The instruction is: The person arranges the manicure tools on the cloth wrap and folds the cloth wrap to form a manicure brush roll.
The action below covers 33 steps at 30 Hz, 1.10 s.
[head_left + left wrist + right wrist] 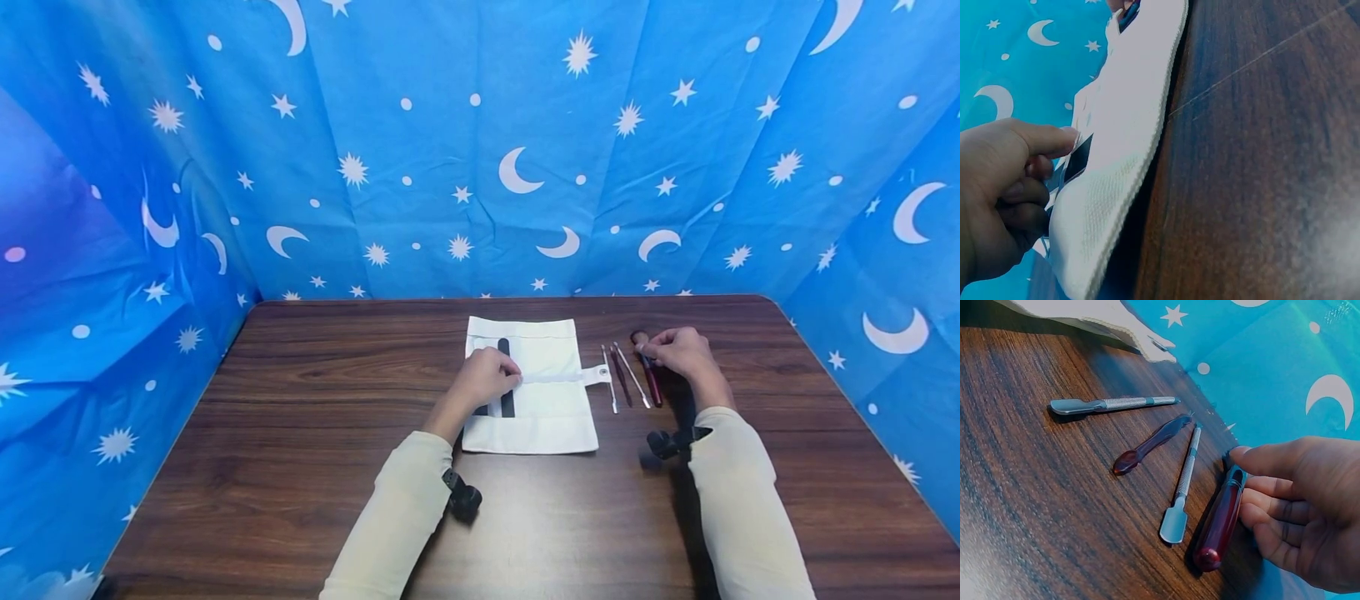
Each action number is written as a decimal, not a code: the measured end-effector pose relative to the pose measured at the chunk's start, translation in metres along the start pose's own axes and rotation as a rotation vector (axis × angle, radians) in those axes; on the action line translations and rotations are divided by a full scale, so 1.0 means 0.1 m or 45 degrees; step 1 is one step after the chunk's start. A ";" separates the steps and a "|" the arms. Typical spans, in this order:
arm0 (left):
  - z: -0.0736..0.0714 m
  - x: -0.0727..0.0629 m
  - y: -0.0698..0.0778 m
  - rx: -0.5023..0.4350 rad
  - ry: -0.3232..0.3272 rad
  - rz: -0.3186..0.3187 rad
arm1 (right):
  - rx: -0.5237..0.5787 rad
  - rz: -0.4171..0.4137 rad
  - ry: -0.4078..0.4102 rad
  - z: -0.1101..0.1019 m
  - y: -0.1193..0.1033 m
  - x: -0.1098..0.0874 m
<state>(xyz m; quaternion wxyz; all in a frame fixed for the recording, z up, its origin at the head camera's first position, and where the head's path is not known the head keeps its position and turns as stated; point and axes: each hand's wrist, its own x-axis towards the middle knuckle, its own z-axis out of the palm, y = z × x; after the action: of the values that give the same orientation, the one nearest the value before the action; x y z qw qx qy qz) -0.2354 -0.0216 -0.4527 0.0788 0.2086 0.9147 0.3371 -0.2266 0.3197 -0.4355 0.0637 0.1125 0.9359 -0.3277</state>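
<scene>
A white fabric pouch [555, 417] lies unfolded on the table, with a black strip [507, 404] in it. My left hand [487, 377] is over its left half, fingers curled, and the thumb and finger pinch at the pouch by the strip. On the right, the thumb and fingers of my right hand [678, 350] pinch a brush with a dark red handle [1219, 525] near its metal collar. The brush's dark head [639, 337] points away from me. Beside it lie a metal cuticle pusher [1174, 522], a dark red slender tool [1154, 444] and a second metal pusher [1116, 404].
A strap with a snap [600, 374] sticks out from the pouch's right edge, close to the tools. The dark wood table [322, 375] has a blue curtain [450, 208] with moons and stars along its back and sides. Each wrist wears a small black camera.
</scene>
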 end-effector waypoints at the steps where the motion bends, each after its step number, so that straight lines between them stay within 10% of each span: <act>1: 0.00 0.00 0.00 0.016 -0.013 -0.014 | -0.002 0.001 -0.005 0.00 0.00 0.00; 33: 0.04 0.01 -0.03 0.012 -0.020 -0.095 | -0.034 0.117 0.046 0.04 -0.07 0.02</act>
<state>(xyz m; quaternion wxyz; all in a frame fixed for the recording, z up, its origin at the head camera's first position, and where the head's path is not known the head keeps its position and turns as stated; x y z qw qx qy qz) -0.2362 -0.0213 -0.4578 0.0976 0.1773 0.9227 0.3281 -0.2297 0.3117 -0.4347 0.0634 0.1604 0.9350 -0.3099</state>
